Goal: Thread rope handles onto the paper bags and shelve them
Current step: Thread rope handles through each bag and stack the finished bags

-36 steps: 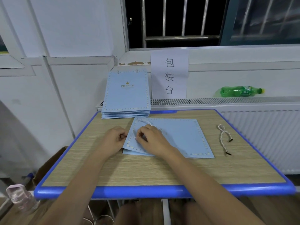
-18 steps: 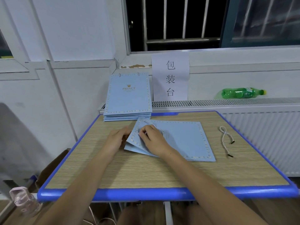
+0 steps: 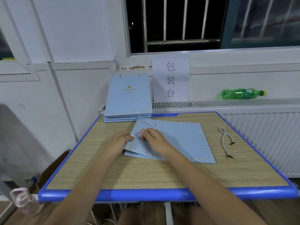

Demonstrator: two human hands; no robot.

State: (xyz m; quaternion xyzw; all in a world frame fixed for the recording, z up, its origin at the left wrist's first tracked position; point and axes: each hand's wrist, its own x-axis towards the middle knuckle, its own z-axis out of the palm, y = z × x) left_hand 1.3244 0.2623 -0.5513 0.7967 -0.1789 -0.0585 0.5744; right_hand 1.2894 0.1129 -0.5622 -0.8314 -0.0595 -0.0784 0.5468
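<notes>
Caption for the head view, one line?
Both hands thread a rope into a blue bag on the table.

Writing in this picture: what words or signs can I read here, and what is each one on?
"包装台", written top to bottom, on the white paper sign against the wall.
"PRINCE", in gold under a small crown, on the top bag of the stack of blue paper bags; a fainter line beneath it is too small to read.
The label on the green bottle is too blurred to read.
</notes>
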